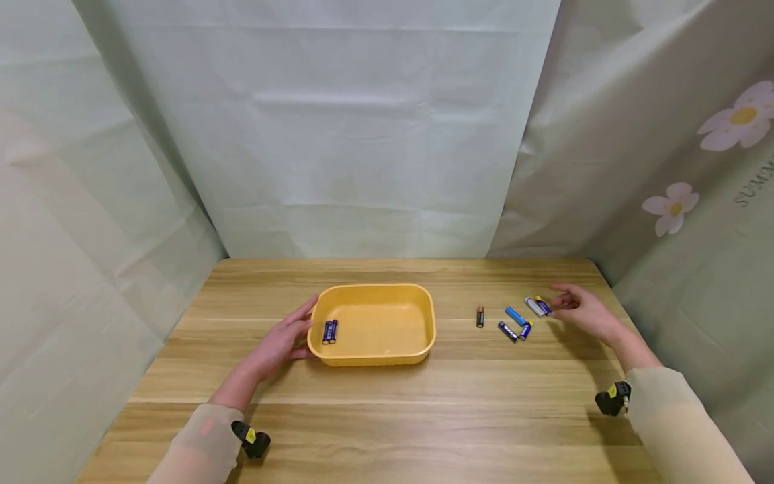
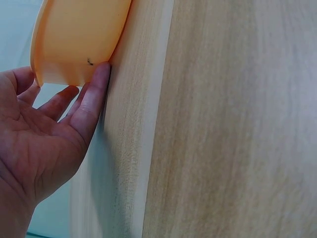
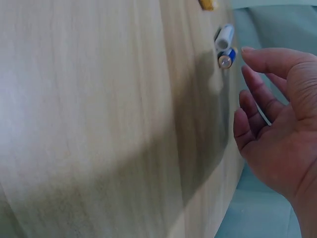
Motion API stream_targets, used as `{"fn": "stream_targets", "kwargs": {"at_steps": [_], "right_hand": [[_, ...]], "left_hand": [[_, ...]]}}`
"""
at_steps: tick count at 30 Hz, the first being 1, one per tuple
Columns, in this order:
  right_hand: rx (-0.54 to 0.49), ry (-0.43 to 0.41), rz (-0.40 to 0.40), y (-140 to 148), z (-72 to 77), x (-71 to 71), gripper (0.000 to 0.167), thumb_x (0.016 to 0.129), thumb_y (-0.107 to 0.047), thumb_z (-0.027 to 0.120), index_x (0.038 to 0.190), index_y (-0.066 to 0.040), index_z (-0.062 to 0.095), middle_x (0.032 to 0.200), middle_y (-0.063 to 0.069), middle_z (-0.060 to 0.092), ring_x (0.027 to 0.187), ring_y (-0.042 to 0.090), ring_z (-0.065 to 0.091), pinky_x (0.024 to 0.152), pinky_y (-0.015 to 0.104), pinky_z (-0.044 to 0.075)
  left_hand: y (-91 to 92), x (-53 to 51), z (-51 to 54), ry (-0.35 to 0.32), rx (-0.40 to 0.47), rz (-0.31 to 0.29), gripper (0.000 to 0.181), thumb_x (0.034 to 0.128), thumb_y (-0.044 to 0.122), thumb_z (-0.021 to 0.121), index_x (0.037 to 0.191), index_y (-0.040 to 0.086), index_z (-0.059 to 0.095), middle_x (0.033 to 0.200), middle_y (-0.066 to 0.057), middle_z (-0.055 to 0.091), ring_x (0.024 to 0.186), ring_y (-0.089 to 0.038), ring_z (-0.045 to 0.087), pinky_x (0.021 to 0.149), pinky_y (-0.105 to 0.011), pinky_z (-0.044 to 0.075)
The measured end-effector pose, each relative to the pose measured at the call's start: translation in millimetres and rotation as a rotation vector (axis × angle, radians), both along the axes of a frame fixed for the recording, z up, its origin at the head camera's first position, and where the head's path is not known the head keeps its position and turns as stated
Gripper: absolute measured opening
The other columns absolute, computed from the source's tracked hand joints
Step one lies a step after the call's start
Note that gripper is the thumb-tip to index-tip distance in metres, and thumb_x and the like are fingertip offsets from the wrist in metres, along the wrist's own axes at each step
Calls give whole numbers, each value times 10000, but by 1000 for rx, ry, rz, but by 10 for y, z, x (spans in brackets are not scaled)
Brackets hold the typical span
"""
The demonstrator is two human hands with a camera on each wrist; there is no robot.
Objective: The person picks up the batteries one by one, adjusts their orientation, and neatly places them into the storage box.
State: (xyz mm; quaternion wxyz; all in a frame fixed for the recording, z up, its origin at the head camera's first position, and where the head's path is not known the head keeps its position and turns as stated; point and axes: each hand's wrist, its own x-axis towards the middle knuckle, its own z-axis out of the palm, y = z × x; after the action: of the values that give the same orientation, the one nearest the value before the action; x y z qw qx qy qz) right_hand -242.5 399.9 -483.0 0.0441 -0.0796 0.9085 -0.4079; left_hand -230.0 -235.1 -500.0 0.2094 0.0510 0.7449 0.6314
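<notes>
"Head view: what is on the wooden table (image 1: 387, 417)?"

"A yellow tray (image 1: 381, 326), with two blue batteries (image 1: 327, 332) side by side inside its left end. To the tray's right lie six more: a black battery (image 1: 480, 316) nearest it, then a light-blue battery (image 1: 515, 316), a dark-blue battery (image 1: 508, 331) and a blue-and-yellow battery (image 1: 525, 331) close together. Farthest from the tray, a silver battery (image 1: 535, 306) lies beside a second blue-and-yellow battery (image 1: 543, 305)."

"And the hands?"

"The left hand (image 1: 283, 344) is at the tray's left end, fingers spread apart, fingertips against its outer wall. The right hand (image 1: 580, 312) is well to the tray's right, thumb and fingers apart and lightly bent."

"Touching a battery?"

"Its thumb is just beside the second blue-and-yellow battery; whether they touch, I cannot tell."
</notes>
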Motion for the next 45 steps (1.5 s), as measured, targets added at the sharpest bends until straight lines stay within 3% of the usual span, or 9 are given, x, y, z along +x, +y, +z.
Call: {"fn": "stream_targets", "kwargs": {"at_steps": [10,22,32,45], "right_hand": [[-35,-43,57,52,-99,-109,634,889,22,714,1433,163,420,1164,289,602,1004,276,581,743,233,521],[59,-86,157,123,-90,-249,633,901,-70,759,1448,85,480,1290,257,571,1159,356,530,855,217,467],[112,-128,171,122,12,-217,638,907,-140,774,1452,52,502,1272,232,558,1149,358,515,896,355,473],[131,-157,176,115,-22,-268,644,888,-147,786,1443,42,521,1261,215,556,1146,352,510,924,424,465]], "left_hand": [[-14,7,5,7,3,5,570,1118,314,402,1644,369,190,1665,-157,255,1382,-427,456,922,-471,572],[-28,53,32,7,-15,9,576,1116,323,407,1646,367,184,1669,-149,250,1388,-425,451,922,-473,572],[-36,51,25,12,-37,1,573,1110,347,420,1634,408,198,1671,-138,251,1387,-417,455,919,-462,575],[-51,61,29,7,-43,1,567,1109,342,421,1628,425,209,1663,-142,268,1382,-416,460,925,-462,572]]}}
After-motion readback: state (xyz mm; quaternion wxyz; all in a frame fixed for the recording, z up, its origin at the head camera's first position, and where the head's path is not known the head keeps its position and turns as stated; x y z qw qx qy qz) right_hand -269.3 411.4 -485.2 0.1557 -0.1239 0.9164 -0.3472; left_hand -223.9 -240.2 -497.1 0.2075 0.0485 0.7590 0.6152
